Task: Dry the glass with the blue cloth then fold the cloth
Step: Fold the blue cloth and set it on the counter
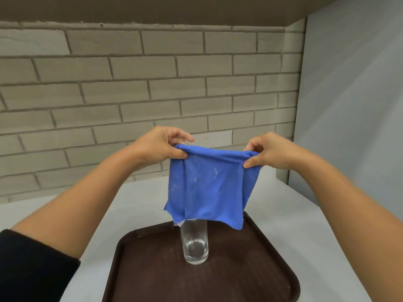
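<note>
The cloth point(209, 188) is a thin blue square of fine, mesh-like weave, hanging in the air above the far part of the tray. It seems doubled over along its top edge, which runs nearly level between the two hands and sags slightly in the middle. A vertical crease runs down its left side, and faint pale marks show on the front face. Its lower edge is uneven: the left corner juts out to the left, the right corner dips lowest, and a pale tag or corner peeks out under the bottom left.

The left hand point(160, 148) pinches the top left corner between thumb and fingers, with the thumb pressed on the near face. The right hand point(272, 152) pinches the top right corner the same way, the fabric bunched under its thumb. Both forearms reach in from the near corners; a black sleeve point(32, 267) covers the left arm at the near left.

The glass point(194, 243) is clear, tall and straight-sided, and stands upright on the tray, just below the cloth's lower edge; the hem hides its rim, so I cannot tell whether they touch.

The tray point(250, 269) is dark brown with rounded corners and a raised rim, lying on a pale grey counter point(135, 205). A grey brick wall point(130, 83) stands at the far side, and a plain pale panel point(349, 105) on the right.
</note>
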A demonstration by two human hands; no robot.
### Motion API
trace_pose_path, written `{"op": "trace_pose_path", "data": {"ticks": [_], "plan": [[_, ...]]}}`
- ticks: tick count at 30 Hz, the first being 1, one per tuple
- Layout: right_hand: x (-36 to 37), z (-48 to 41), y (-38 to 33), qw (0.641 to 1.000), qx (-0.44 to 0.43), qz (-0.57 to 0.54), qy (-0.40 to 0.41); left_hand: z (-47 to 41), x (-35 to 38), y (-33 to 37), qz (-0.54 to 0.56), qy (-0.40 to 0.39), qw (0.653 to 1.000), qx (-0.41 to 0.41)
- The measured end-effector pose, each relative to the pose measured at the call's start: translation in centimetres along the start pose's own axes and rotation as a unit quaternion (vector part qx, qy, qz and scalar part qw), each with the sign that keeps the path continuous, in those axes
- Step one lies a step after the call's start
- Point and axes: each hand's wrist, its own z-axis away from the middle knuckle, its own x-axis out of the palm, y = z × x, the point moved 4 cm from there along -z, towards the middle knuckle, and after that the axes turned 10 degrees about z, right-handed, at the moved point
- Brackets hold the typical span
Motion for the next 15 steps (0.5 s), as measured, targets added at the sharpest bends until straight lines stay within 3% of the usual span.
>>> {"op": "trace_pose_path", "data": {"ticks": [2,5,9,12,15], "plan": [[0.2,0.6,0.7,0.997,-0.004,-0.062,0.048,0.4,0.7,-0.9,0.035,0.039,0.999,0.008],[1.0,2.3,2.0,0.985,0.006,-0.166,0.043,1.0,2.7,-1.8,0.093,0.099,0.991,0.016],[1.5,4.0,3.7,0.946,0.044,-0.295,0.126,1.4,5.7,-1.7,0.104,0.208,0.972,0.023],[2.2,5.4,3.8,0.897,0.047,-0.319,0.302,2.3,8.0,-0.3,0.134,0.305,0.939,0.087],[2.6,7.3,2.4,0.806,0.032,-0.325,0.494,3.7,10.4,1.8,0.215,0.337,0.895,0.198]]}}
